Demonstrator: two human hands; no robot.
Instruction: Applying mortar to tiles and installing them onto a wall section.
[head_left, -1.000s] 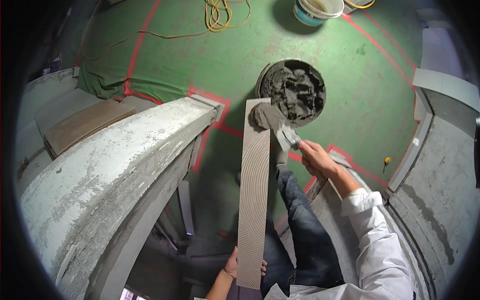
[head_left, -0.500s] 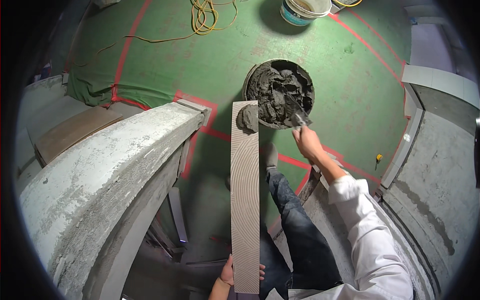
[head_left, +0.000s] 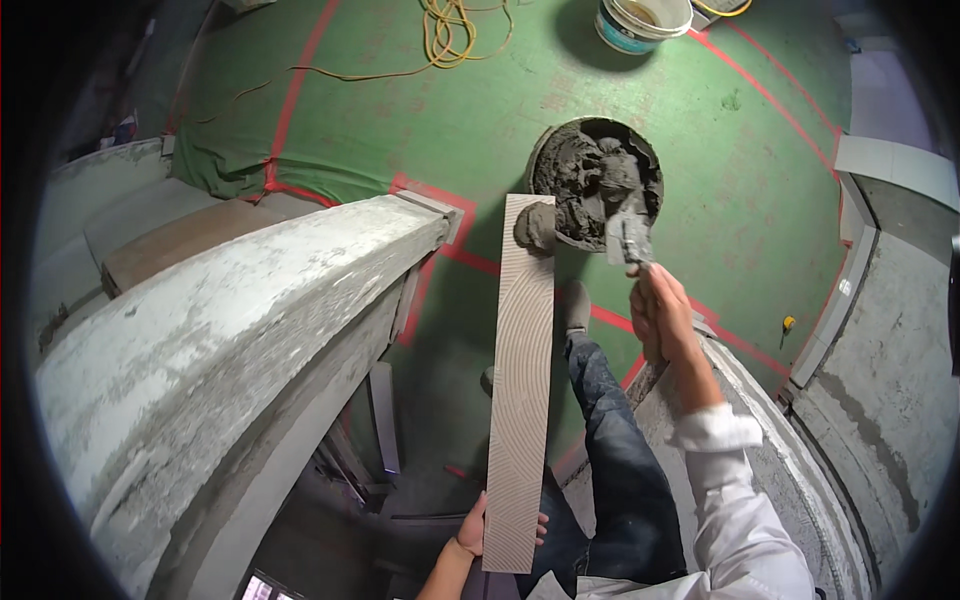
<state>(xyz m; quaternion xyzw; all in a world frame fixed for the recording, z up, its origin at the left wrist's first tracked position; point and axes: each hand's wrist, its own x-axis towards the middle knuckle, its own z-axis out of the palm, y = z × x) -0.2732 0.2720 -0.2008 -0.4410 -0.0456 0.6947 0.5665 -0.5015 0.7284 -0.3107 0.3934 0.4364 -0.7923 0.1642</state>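
Note:
My left hand (head_left: 474,527) is closed round the near end of a long narrow tile (head_left: 524,360), its ridged back facing up. A lump of grey mortar (head_left: 535,229) sits on the tile's far end, which overlaps the near left rim of a round bucket (head_left: 533,158). Dark wet mortar (head_left: 572,165) fills much of that bucket. In my right hand (head_left: 664,315) is a trowel (head_left: 628,235), its mortar-smeared blade over the bucket's near right side with a heap of mortar at its far end. The hand covers the trowel's handle.
A thick concrete ledge (head_left: 240,290) rises on the left. Farther off stand a white and teal bucket (head_left: 640,25) and a coiled yellow cord (head_left: 450,35). Green sheeting (head_left: 400,120) with red tape covers the floor. A small yellow tape measure (head_left: 789,324) lies at right.
The trowel has turned from dug into the mortar to blade-up with a heap on it. My right hand has rotated with it. The tile has tilted slightly, and the whole view has shifted.

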